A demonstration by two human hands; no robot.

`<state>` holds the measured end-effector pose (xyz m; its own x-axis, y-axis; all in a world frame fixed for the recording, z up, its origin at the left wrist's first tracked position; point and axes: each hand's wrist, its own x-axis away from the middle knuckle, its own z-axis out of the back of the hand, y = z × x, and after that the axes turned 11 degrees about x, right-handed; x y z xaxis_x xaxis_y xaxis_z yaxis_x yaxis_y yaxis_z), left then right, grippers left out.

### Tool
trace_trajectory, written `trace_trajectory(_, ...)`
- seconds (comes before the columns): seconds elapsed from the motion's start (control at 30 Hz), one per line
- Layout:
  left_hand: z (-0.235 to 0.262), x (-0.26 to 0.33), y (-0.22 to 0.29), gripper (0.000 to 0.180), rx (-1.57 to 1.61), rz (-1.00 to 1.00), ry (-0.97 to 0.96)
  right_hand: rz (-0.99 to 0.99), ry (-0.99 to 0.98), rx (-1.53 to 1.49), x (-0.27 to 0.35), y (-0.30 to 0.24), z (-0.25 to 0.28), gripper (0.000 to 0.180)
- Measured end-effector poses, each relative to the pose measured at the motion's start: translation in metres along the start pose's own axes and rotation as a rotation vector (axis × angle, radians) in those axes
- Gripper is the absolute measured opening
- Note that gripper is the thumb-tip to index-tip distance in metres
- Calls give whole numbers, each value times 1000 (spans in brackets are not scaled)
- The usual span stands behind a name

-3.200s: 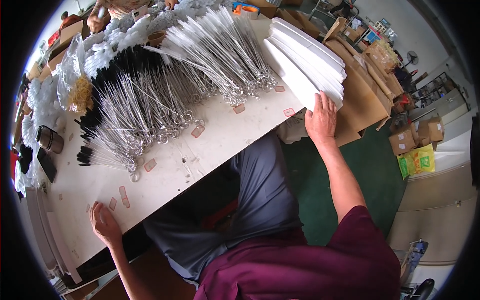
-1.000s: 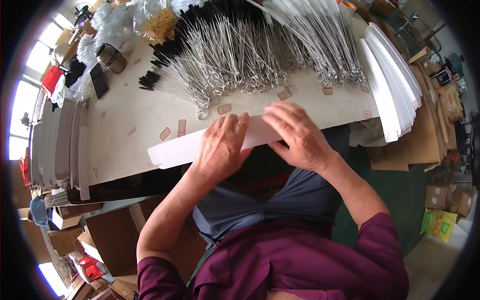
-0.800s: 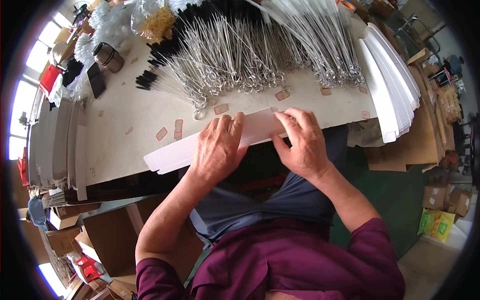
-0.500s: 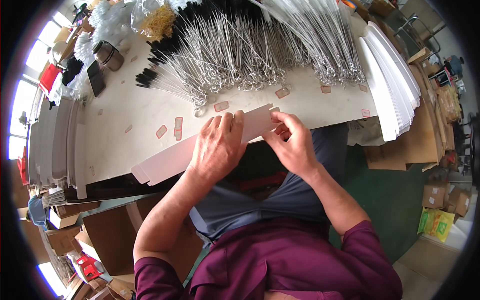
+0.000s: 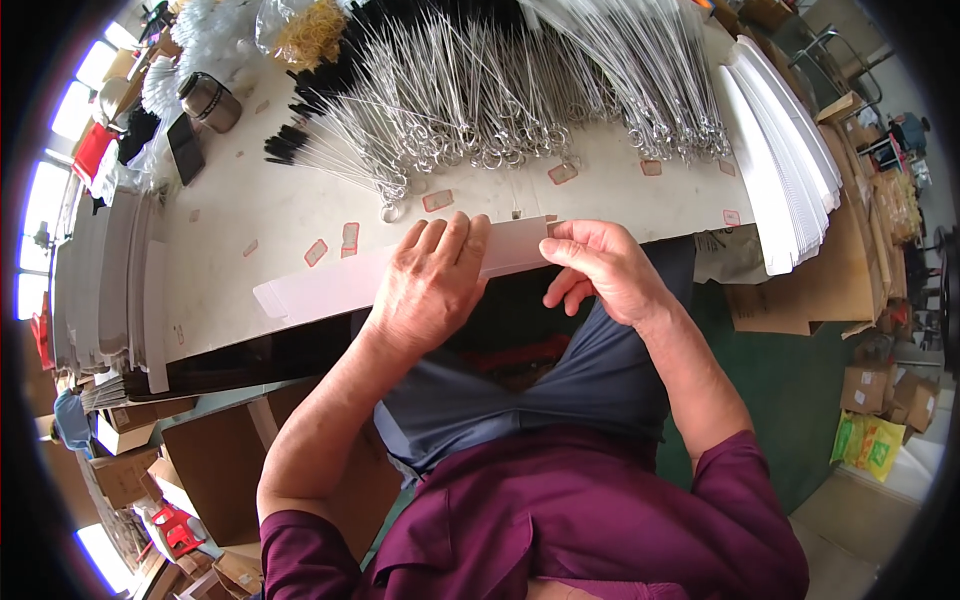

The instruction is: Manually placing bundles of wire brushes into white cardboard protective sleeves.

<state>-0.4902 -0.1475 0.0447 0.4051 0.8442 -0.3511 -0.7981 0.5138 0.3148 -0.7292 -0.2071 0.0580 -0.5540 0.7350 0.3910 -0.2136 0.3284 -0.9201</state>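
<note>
A long, narrow white carton [image 5: 345,286] lies along the table's near edge, its left end tapering to a flap. My left hand [image 5: 432,283] is wrapped over its middle, fingers together on the top face and the thumb side hidden. At the carton's right end, my right hand [image 5: 603,262] pinches the end flap between thumb and forefinger, its other fingers curled below. Just beyond lies a big heap of thin wire brushes [image 5: 470,90] with ring ends toward me and black bristles away.
Stacks of flat white cartons stand at the table's left [image 5: 110,290] and right [image 5: 785,160]. A metal flask [image 5: 210,102] and a dark phone [image 5: 186,150] lie at the far left. Small red-edged labels [image 5: 438,200] dot the table [image 5: 220,240]. Open cardboard boxes [image 5: 220,480] stand below left.
The carton has swung to lie nearer level, its left end rising. My right hand has moved slightly right and turned at the end flap. My left hand keeps its hold.
</note>
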Motion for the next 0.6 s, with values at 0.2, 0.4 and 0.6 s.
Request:
trace_trajectory(0.2, -6, 5, -4, 68, 53, -7, 6, -89, -87, -247, -2, 10, 16, 41)
trace_trajectory(0.4, -5, 2, -6, 62, 77, 43, -16, 409, 414, 678, 6, 12, 7, 52)
trace_trajectory(0.6, -8, -8, 2, 57, 196, 64, -37, 805, 294, 1378, -14, 12, -13, 63)
